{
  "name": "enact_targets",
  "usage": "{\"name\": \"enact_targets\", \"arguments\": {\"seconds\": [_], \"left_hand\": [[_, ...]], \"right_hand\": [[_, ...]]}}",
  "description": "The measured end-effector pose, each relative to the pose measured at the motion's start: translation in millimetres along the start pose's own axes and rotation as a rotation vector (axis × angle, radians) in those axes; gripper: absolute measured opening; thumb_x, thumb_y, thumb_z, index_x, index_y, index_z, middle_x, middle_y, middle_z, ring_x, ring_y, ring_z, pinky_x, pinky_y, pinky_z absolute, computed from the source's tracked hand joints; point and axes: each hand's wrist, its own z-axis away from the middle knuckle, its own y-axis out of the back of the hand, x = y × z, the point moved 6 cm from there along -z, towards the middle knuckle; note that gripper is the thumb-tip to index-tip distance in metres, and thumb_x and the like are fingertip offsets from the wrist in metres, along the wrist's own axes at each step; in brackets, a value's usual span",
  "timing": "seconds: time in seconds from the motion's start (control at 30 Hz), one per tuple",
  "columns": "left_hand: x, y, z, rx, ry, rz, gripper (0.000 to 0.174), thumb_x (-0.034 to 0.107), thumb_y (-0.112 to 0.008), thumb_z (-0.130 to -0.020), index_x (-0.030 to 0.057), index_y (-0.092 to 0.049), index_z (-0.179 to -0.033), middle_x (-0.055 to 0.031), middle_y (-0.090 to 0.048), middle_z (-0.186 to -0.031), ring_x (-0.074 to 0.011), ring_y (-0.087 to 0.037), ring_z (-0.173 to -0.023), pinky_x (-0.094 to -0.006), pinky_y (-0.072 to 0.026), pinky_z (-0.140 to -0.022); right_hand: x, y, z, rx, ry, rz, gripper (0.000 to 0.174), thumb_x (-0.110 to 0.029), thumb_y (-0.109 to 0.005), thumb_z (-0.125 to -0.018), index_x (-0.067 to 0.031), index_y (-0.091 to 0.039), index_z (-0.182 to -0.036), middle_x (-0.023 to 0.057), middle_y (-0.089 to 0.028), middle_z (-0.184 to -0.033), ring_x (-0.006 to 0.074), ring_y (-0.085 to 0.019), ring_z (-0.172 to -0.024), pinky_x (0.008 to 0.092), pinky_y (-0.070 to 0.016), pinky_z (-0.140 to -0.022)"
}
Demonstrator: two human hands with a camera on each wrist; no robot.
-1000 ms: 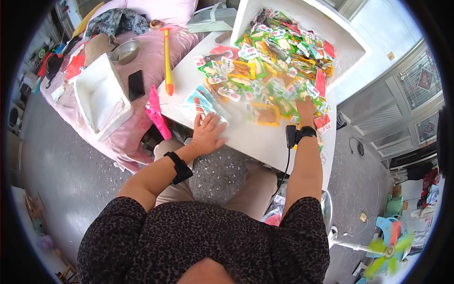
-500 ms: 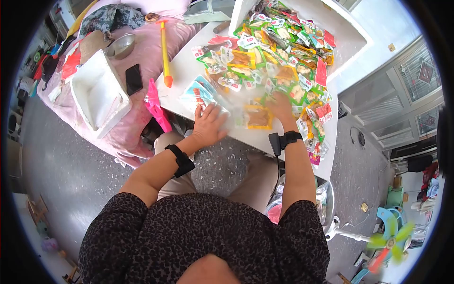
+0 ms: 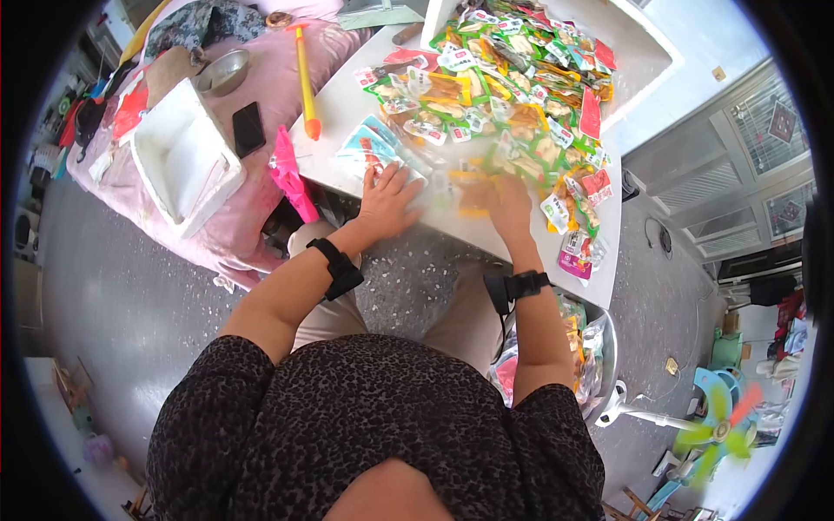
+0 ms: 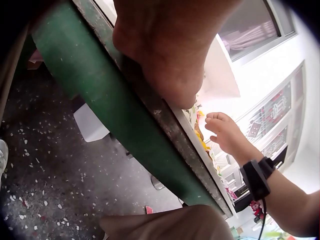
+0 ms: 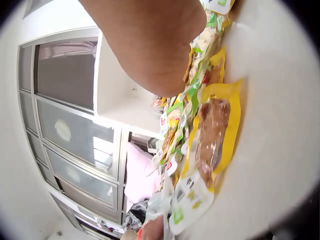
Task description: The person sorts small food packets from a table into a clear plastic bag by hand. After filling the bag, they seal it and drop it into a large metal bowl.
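Note:
Spread over the near left part of the white table [image 3: 556,286] are flat blue-and-white printed plastic bags [image 3: 363,149]. My left hand [image 3: 388,205] rests on their near edge, fingers extended. My right hand [image 3: 511,210] is over the table among the food packets, beside a yellow-edged packet [image 5: 214,135] with brown contents. In the left wrist view the right hand's fingers [image 4: 215,120] are loosely bent, with nothing visible between them. Many green- and yellow-edged food packets [image 3: 443,89] lie in a heap beyond both hands.
A white foam box [image 3: 643,74] lies on its side at the back, packets spilling from it. Left are a yellow stick-like pump [image 3: 307,87], a pink umbrella-like item [image 3: 289,178], a phone [image 3: 248,128] and a foam tray [image 3: 182,165]. A tub of packets [image 3: 599,347] stands below right.
My right hand has moved left and nearer to me from the right-hand packets, toward the yellow-edged packet. My left hand has stayed on the plastic bags. The view has shifted slightly.

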Motion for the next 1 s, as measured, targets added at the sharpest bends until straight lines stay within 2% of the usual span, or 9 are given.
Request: {"name": "enact_targets", "arguments": {"seconds": [0.13, 0.17, 0.2, 0.27, 0.37, 0.57, 0.67, 0.8, 1.0], "left_hand": [[-2, -1, -6, -0.012, 0.037, 0.014, 0.047, 0.033, -0.055, -0.069, 0.0182, -0.045, -0.112, -0.0096, -0.038, -0.118, -0.027, -0.028, -0.116, -0.0515, -0.013, -0.093], [-2, -3, -5, -0.004, 0.042, 0.017, 0.046, 0.033, -0.055, -0.069, 0.0181, -0.046, -0.111, -0.0096, -0.039, -0.118, -0.027, -0.028, -0.116, -0.0515, -0.0132, -0.094], [-3, -3, -5, 0.007, 0.046, 0.018, 0.046, 0.033, -0.055, -0.068, 0.0181, -0.046, -0.111, -0.0096, -0.039, -0.118, -0.027, -0.028, -0.116, -0.0516, -0.0135, -0.094], [-3, -2, -6, -0.003, 0.061, 0.003, 0.044, 0.031, -0.054, -0.068, 0.0179, -0.047, -0.11, -0.0093, -0.04, -0.117, -0.0266, -0.029, -0.116, -0.0509, -0.0147, -0.094], [-5, 0, -1, -0.002, 0.065, -0.007, 0.043, 0.028, -0.054, -0.068, 0.0176, -0.047, -0.108, -0.009, -0.04, -0.116, -0.0261, -0.029, -0.115, -0.0495, -0.0166, -0.094], [-14, 11, 6, -0.009, 0.051, -0.038, 0.043, 0.025, -0.055, -0.066, 0.0152, -0.048, -0.107, -0.009, -0.041, -0.115, -0.0261, -0.03, -0.115, -0.0477, -0.0186, -0.095], [-26, 9, 1, -0.022, 0.038, -0.058, 0.044, 0.025, -0.055, -0.065, 0.0138, -0.048, -0.107, -0.0094, -0.041, -0.115, -0.0267, -0.03, -0.115, -0.0478, -0.0188, -0.095], [-31, 12, -6, -0.073, 0.053, -0.036, 0.045, 0.027, -0.056, -0.064, 0.0129, -0.048, -0.107, -0.0102, -0.04, -0.116, -0.0275, -0.029, -0.116, -0.0482, -0.0191, -0.095], [-32, 45, 15, 0.014, 0.095, 0.012, 0.048, 0.029, -0.059, -0.063, 0.0118, -0.047, -0.107, -0.0123, -0.04, -0.116, -0.0305, -0.029, -0.115, -0.0485, -0.0213, -0.094]], "right_hand": [[-36, -16, 18, -0.108, -0.013, -0.082, 0.027, -0.018, -0.054, -0.067, -0.0056, -0.05, -0.091, 0.0128, -0.049, -0.102, 0.0292, -0.042, -0.103, 0.0451, -0.0345, -0.079], [-40, -20, 21, -0.214, -0.089, -0.089, 0.034, -0.025, -0.055, -0.067, -0.006, -0.05, -0.095, 0.0135, -0.046, -0.108, 0.03, -0.037, -0.108, 0.0462, -0.0276, -0.087], [-49, -22, 21, -0.235, -0.1, -0.024, 0.036, -0.027, -0.055, -0.067, -0.0062, -0.05, -0.096, 0.013, -0.046, -0.109, 0.0296, -0.036, -0.109, 0.047, -0.0254, -0.088], [-64, -27, 19, -0.271, -0.12, 0.104, 0.041, -0.032, -0.055, -0.066, -0.0067, -0.05, -0.098, 0.0118, -0.045, -0.11, 0.0289, -0.034, -0.111, 0.0486, -0.021, -0.09], [-78, -34, 17, -0.203, -0.05, 0.17, 0.044, -0.034, -0.054, -0.065, -0.0071, -0.051, -0.1, 0.0104, -0.045, -0.111, 0.0275, -0.031, -0.113, 0.0496, -0.0166, -0.092], [-39, -35, 20, -0.289, -0.188, 0.318, 0.038, -0.026, -0.052, -0.066, -0.0063, -0.053, -0.097, 0.0083, -0.044, -0.114, 0.0262, -0.031, -0.113, 0.0493, -0.0156, -0.093], [-8, -24, 28, -0.117, -0.171, 0.364, 0.036, -0.026, -0.052, -0.066, -0.0058, -0.053, -0.095, 0.0081, -0.043, -0.114, 0.0261, -0.031, -0.113, 0.0492, -0.017, -0.092], [-12, -14, 38, -0.026, -0.102, 0.383, 0.035, -0.024, -0.052, -0.066, -0.0059, -0.053, -0.095, 0.0097, -0.043, -0.114, 0.027, -0.032, -0.113, 0.0488, -0.019, -0.091], [-16, -14, 49, 0.062, -0.088, 0.314, 0.035, -0.021, -0.054, -0.066, -0.0052, -0.051, -0.097, 0.0111, -0.044, -0.112, 0.0284, -0.035, -0.11, 0.0459, -0.0227, -0.09]]}}
